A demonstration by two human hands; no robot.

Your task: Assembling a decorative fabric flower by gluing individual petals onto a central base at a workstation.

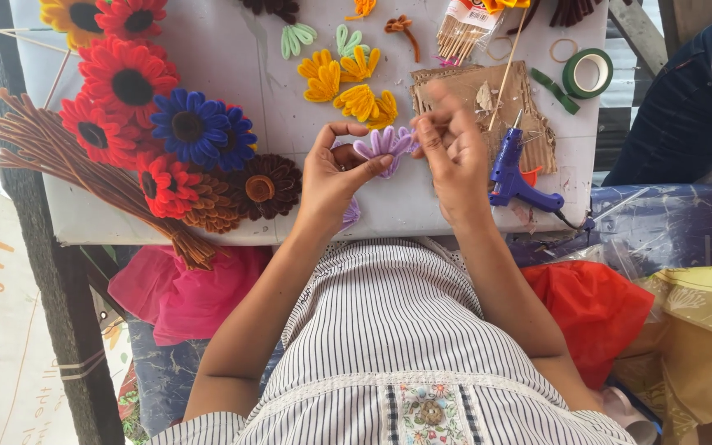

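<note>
Both hands meet over the white board (208,58), dead centre of the view. The left hand (333,177) curls in from seven o'clock, thumb arched over the top and forefinger stretched flat beneath, pinching the purple flower (382,144) by its base. The petals fan out towards twelve o'clock, and a second bit of purple (350,214) peeks out under the left wrist. The right hand (453,152) comes in from five o'clock, fingers bunched tight, thumb and forefinger pressed together on the flower's right edge at three o'clock. What sits inside that bunched fist, if anything, cannot be told.

Just beside the right hand at three o'clock lies the blue glue gun (514,177), nozzle pointing up, resting on the cardboard (463,91). At twelve o'clock from the flower sit the yellow flowers (348,82). Away at nine o'clock, a heap of finished flowers (166,124), red, blue and brown, covers the board's left side, stems (67,161) trailing to eight o'clock. A green tape roll (587,72) sits at two o'clock.
</note>
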